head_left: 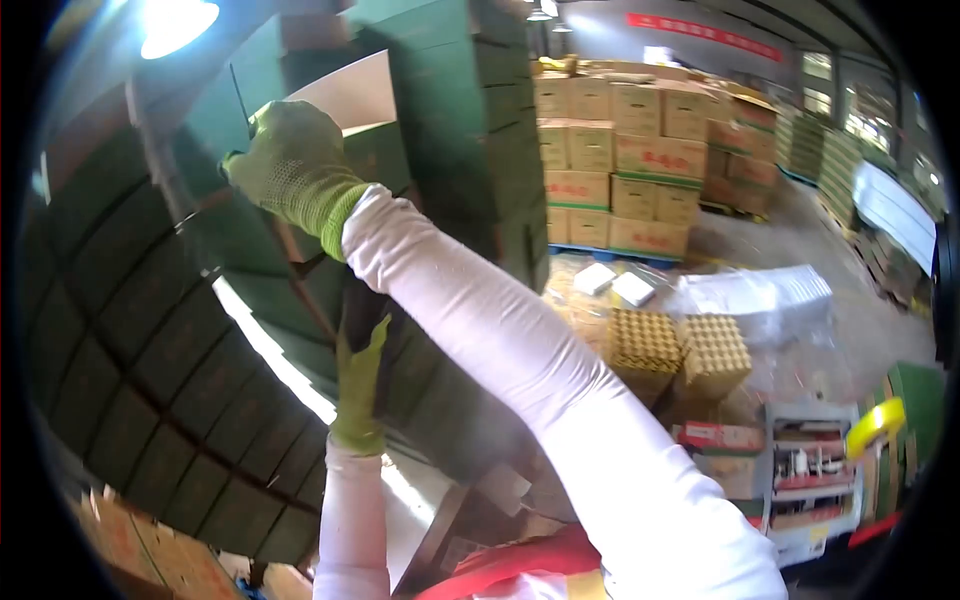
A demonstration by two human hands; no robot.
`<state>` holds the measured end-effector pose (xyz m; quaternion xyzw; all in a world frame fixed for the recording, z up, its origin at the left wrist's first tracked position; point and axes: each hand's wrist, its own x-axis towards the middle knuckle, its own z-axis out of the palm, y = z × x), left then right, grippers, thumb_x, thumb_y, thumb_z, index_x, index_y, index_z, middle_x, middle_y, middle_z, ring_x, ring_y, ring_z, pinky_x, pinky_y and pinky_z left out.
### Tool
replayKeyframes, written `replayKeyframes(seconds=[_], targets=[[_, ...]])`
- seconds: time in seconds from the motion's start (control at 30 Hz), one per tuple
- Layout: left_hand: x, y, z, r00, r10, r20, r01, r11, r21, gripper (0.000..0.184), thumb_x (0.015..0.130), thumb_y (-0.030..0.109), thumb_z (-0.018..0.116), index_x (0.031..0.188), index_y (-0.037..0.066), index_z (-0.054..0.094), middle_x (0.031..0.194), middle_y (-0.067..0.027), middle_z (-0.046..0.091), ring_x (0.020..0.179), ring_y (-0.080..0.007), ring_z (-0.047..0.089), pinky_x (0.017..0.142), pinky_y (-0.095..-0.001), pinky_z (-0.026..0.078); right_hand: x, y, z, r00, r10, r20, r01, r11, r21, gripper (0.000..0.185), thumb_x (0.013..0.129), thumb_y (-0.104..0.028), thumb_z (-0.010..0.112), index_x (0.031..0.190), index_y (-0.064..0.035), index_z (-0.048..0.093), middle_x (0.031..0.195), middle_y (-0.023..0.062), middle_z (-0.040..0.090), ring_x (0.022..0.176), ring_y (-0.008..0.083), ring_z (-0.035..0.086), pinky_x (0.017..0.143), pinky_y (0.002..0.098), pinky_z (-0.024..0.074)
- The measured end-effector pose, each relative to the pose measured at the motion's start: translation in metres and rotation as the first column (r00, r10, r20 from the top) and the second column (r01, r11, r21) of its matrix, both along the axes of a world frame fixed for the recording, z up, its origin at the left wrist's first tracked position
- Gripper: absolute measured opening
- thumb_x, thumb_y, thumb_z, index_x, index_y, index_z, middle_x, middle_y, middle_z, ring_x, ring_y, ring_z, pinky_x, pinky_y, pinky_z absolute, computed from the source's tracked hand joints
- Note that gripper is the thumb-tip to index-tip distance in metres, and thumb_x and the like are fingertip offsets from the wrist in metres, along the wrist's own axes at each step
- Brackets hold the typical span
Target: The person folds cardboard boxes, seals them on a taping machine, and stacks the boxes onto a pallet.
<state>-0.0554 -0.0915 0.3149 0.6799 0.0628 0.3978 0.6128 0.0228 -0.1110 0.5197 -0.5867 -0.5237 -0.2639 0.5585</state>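
Observation:
My right hand point(293, 165), in a yellow-green knitted glove, reaches across to the upper left and is closed over the side of a green cardboard box point(378, 155). A pale flap point(355, 88) stands raised at that box's top. Lower down, my left hand point(363, 365), in a glove with a dark palm, points upward against the green boxes. Its fingertips are hidden behind my right sleeve, so whether it grips the box I cannot tell. Tall stacks of green boxes point(455, 130) rise right behind both hands.
A wall of dark green boxes point(150, 400) fills the left side. Brown cartons point(650, 140) stand stacked on a blue pallet behind. Egg-crate-like dividers point(643, 340), plastic-wrapped white material point(755, 300) and a grey rack point(812, 470) with yellow tape point(875, 427) are on the right.

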Motion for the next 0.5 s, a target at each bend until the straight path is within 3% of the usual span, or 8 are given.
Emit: replayKeyframes(seconds=[0.1,0.13,0.17,0.2,0.27,0.33,0.47,0.5], targets=[[0.005,0.011,-0.016,0.989,0.148,-0.007,-0.147,0.987,0.062,0.046,0.097,0.013,0.048,0.141,-0.001,0.04,0.14,-0.0122,0.046,0.127,-0.0215,0.045,0.108,-0.0341,0.035,0.012,-0.094,-0.005,0.971,0.194,-0.14,-0.184,0.98,0.077,0.019,0.072,-0.02,0.066,0.081,-0.0035,0.068,0.088,0.02,0.068,0.086,0.0326,0.065,0.075,0.0411,0.051],[0.007,0.023,-0.028,0.985,0.172,-0.021,-0.172,0.985,-0.004,0.047,0.098,0.017,0.047,0.141,0.0,0.04,0.141,-0.0124,0.046,0.129,-0.0228,0.044,0.11,-0.0362,0.032,0.023,-0.132,-0.024,0.998,0.013,0.069,-0.023,0.989,0.144,0.018,0.074,-0.019,0.067,0.08,-0.0027,0.066,0.083,0.0174,0.067,0.078,0.0298,0.064,0.069,0.0409,0.0496],[0.003,0.025,-0.03,0.971,-0.146,0.189,0.139,0.989,0.053,0.049,0.101,0.027,0.041,0.144,0.004,0.037,0.144,-0.0119,0.043,0.133,-0.0247,0.04,0.113,-0.04,0.029,0.033,-0.169,-0.042,0.949,-0.217,0.23,0.154,0.952,0.265,0.018,0.077,-0.019,0.068,0.079,-0.002,0.065,0.079,0.0147,0.066,0.071,0.0269,0.063,0.063,0.0407,0.0483],[0.007,0.019,-0.024,0.87,-0.354,0.343,0.35,0.934,0.075,0.055,0.102,0.038,0.034,0.147,0.006,0.032,0.15,-0.0101,0.036,0.138,-0.0248,0.033,0.116,-0.0425,0.022,0.039,-0.201,-0.06,0.922,-0.216,0.321,0.106,0.939,0.326,0.016,0.078,-0.016,0.069,0.082,-0.0013,0.065,0.078,0.0128,0.067,0.067,0.0239,0.063,0.06,0.0378,0.0481],[0.014,0.004,-0.015,0.873,-0.262,0.411,0.347,0.926,-0.147,0.064,0.1,0.045,0.035,0.15,0.007,0.025,0.154,-0.0082,0.029,0.141,-0.024,0.027,0.117,-0.0416,0.018,0.044,-0.262,-0.1,0.951,-0.095,0.296,0.021,0.97,0.243,0.018,0.076,-0.012,0.071,0.088,-0.0011,0.066,0.08,0.0117,0.067,0.067,0.0232,0.064,0.061,0.0349,0.0493],[0.035,-0.011,-0.04,0.946,-0.22,0.238,0.179,0.967,0.18,0.072,0.097,0.052,0.04,0.151,0.007,0.023,0.155,-0.007,0.027,0.141,-0.021,0.026,0.116,-0.0371,0.019,0.042,-0.322,-0.146,0.998,0.058,-0.022,-0.058,0.998,0.005,0.026,0.07,-0.011,0.075,0.094,-0.002,0.068,0.086,0.013,0.068,0.074,0.0278,0.066,0.067,0.035,0.0521],[0.085,-0.054,-0.177,0.732,-0.543,-0.411,0.502,0.838,-0.212,0.076,0.084,0.024,0.073,0.144,0.005,0.03,0.138,-0.0124,0.044,0.122,-0.0216,0.047,0.103,-0.0353,0.041,0.083,-0.374,-0.298,0.981,-0.1,-0.169,0.03,0.926,-0.377,0.046,0.062,-0.016,0.078,0.104,-0.004,0.064,0.102,0.0146,0.065,0.094,0.0336,0.062,0.085,0.0413,0.0496],[0.1,-0.065,-0.235,0.648,-0.645,-0.405,0.516,0.763,-0.389,0.069,0.079,0.011,0.077,0.136,0.005,0.039,0.122,-0.007,0.055,0.107,-0.0185,0.054,0.094,-0.0304,0.046,0.093,-0.39,-0.348,0.972,-0.155,-0.174,0.055,0.878,-0.475,0.05,0.06,-0.017,0.079,0.106,-0.0044,0.064,0.105,0.015,0.065,0.1,0.035,0.061,0.09,0.0429,0.0489]])
